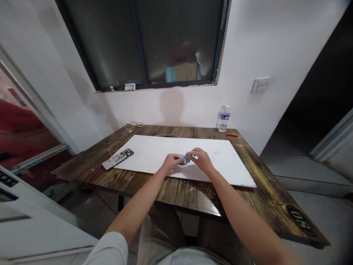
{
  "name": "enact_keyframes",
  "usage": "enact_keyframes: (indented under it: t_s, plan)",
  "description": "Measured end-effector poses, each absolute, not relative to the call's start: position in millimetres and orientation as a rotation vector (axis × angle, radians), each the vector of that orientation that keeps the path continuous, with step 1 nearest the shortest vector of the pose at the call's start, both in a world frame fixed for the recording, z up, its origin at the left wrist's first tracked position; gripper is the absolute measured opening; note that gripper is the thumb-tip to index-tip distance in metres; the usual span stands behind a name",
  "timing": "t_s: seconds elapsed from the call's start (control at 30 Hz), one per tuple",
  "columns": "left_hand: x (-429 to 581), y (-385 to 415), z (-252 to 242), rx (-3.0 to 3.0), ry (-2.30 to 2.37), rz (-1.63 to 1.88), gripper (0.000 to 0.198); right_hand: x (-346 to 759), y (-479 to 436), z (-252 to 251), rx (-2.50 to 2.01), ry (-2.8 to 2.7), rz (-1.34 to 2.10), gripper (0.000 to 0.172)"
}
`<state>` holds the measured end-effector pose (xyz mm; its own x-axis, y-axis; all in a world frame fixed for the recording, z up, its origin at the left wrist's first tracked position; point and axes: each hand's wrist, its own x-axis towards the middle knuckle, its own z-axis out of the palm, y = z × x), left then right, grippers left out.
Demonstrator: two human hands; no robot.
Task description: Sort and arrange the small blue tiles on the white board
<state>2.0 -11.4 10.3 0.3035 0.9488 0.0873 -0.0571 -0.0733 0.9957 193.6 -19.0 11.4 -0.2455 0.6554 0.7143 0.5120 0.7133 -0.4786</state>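
Over the white board (154, 151), both hands meet at a small cluster of blue and silvery pieces (186, 159) too small to name. My left hand (173, 161) pinches the cluster from the left, thumb and fingers closed on it. From the right, my right hand (200, 159) reaches the same cluster with its fingertips bent down and pressed to it. Part of the cluster is hidden by the fingers. A small pale, clear piece (217, 152) lies on the board to the right of my right hand.
The board lies on a dark wooden table (261, 191). A phone-like slab with a patterned case (118, 159) overlaps the board's left edge. Towards the wall are a water bottle (223, 119), a red stick-shaped item (232, 135) and a white cable (134, 126).
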Motion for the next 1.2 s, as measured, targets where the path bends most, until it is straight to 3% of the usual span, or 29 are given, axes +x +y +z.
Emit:
enact_keyframes:
  t_s: [0.47,0.67,0.97,1.2]
  plan:
    - [1.7,-10.2,5.4,1.517,0.992,1.029,0.034,191.6,-19.9,11.0,-1.018,-1.896,0.378,0.018]
    - [1.4,-4.9,7.5,1.353,1.044,1.252,0.037,187.7,-20.7,8.5,-1.104,-1.845,0.360,0.013]
    - [-12.0,9.5,1.5,1.093,1.216,1.587,0.036,169.3,-31.6,-0.7,-1.219,-2.286,0.164,0.035]
    - [-9.9,6.8,3.5,1.115,1.251,1.553,0.028,166.4,-35.8,3.2,-1.320,-2.390,0.030,0.020]
